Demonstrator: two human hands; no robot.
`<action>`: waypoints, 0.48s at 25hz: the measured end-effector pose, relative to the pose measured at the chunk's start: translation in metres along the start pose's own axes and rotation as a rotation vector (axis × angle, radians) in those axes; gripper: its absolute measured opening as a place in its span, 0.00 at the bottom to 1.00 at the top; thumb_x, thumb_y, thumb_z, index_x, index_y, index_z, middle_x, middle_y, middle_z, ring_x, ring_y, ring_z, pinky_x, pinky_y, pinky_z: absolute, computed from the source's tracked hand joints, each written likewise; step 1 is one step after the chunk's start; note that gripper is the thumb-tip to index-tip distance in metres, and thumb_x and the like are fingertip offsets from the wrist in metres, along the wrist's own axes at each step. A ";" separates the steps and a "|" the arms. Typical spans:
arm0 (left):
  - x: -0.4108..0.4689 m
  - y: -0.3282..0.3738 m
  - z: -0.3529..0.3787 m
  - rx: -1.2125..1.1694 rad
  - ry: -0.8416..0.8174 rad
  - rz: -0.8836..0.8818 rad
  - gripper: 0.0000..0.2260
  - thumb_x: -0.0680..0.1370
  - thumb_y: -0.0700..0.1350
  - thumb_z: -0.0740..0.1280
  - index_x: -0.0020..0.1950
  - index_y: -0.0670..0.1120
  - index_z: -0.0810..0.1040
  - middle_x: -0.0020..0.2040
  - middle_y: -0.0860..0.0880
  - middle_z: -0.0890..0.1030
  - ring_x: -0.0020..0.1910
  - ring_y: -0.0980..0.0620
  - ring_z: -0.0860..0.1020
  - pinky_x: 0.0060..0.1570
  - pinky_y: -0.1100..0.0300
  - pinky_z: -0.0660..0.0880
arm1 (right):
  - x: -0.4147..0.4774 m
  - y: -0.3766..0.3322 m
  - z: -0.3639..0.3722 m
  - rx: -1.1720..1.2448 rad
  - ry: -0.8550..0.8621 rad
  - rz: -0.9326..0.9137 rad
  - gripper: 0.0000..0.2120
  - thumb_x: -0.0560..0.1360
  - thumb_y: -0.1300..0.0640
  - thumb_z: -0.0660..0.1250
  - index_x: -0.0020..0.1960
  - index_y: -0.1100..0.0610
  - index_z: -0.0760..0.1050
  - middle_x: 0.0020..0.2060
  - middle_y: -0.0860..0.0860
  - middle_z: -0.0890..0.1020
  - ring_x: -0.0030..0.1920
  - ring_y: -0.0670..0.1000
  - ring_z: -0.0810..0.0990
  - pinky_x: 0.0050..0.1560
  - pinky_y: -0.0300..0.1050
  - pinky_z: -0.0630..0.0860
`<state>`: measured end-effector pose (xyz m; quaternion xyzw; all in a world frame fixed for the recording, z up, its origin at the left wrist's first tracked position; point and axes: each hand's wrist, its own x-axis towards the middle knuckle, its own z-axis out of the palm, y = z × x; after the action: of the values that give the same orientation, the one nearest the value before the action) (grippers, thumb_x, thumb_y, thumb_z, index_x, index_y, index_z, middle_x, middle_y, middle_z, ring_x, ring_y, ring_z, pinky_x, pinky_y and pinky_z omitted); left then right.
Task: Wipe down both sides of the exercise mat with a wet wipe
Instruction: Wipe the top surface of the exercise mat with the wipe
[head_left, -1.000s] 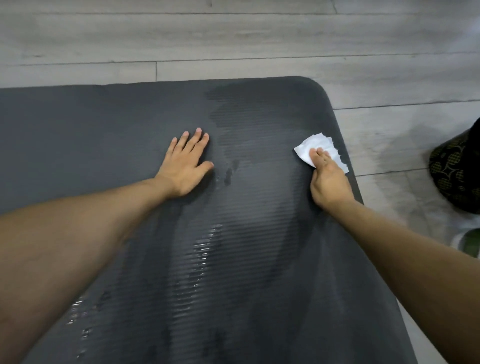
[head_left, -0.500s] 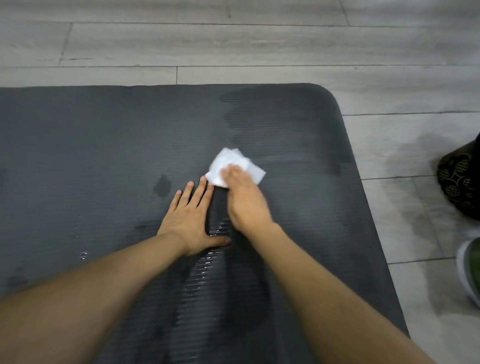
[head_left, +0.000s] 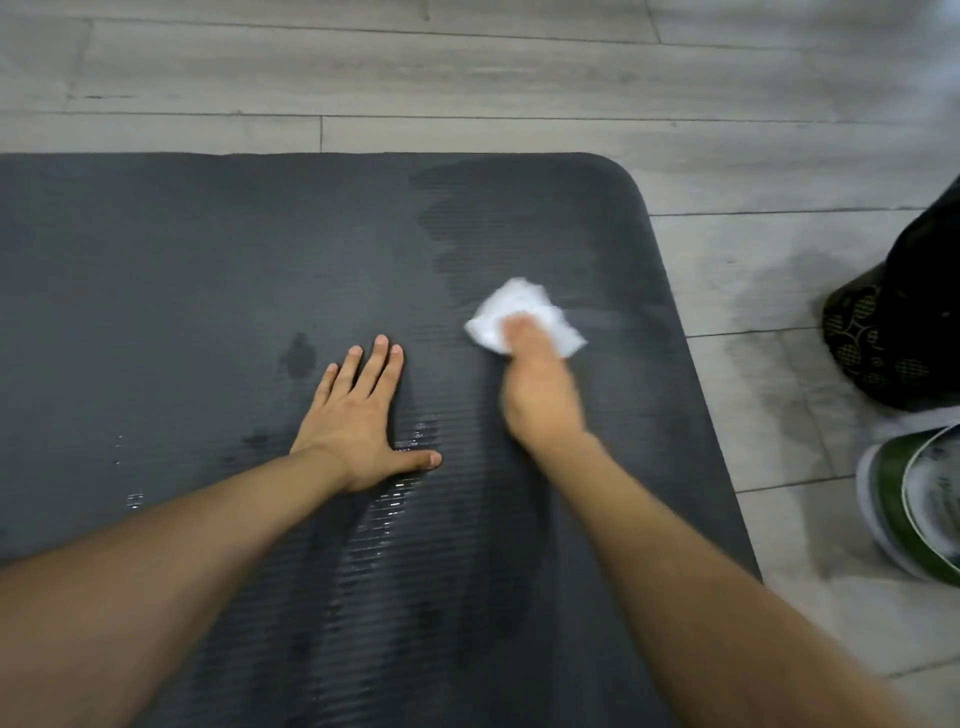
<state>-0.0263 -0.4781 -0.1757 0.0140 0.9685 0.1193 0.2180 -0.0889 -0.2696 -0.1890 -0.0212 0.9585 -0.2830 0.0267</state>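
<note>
A dark grey ribbed exercise mat (head_left: 182, 270) lies flat on the floor and fills most of the view; its rounded far right corner shows. Wet streaks and droplets mark its middle and far right part. My left hand (head_left: 358, 421) rests flat on the mat, palm down, fingers spread. To its right, my right hand (head_left: 540, 389) presses a crumpled white wet wipe (head_left: 511, 312) onto the mat; hand and wipe are motion-blurred. The wipe sticks out beyond my fingers.
Grey wood-look floor (head_left: 467, 73) surrounds the mat at the back and right. At the right edge sit a dark patterned object (head_left: 883, 343) and a green and white rimmed object (head_left: 914, 509), both on a damp patch of floor.
My right hand swept the wipe from the mat's right edge to the middle beside my left hand, then back rightwards. My left hand stays planted on the mat.
</note>
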 end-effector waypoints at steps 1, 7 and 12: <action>0.000 -0.002 -0.001 -0.006 -0.001 0.002 0.60 0.66 0.80 0.62 0.82 0.51 0.32 0.82 0.53 0.32 0.82 0.48 0.35 0.80 0.49 0.37 | -0.015 -0.025 0.019 -0.058 -0.099 -0.236 0.26 0.75 0.58 0.56 0.71 0.66 0.68 0.69 0.58 0.73 0.71 0.53 0.68 0.74 0.52 0.61; 0.002 -0.007 0.002 -0.008 0.013 0.014 0.60 0.65 0.80 0.61 0.82 0.52 0.32 0.81 0.54 0.32 0.82 0.48 0.36 0.81 0.49 0.38 | -0.001 0.072 -0.037 -0.141 0.062 0.066 0.27 0.78 0.68 0.52 0.76 0.59 0.62 0.77 0.54 0.61 0.77 0.52 0.57 0.75 0.52 0.60; 0.002 -0.002 0.000 -0.012 0.003 0.003 0.60 0.67 0.79 0.63 0.82 0.51 0.31 0.81 0.53 0.31 0.82 0.47 0.35 0.80 0.48 0.36 | -0.002 0.080 -0.051 -0.087 0.216 0.387 0.25 0.78 0.65 0.54 0.75 0.59 0.63 0.74 0.56 0.66 0.74 0.56 0.63 0.72 0.48 0.64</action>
<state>-0.0275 -0.4803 -0.1773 0.0138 0.9681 0.1253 0.2165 -0.0920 -0.1746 -0.1892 0.1925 0.9533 -0.2317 -0.0231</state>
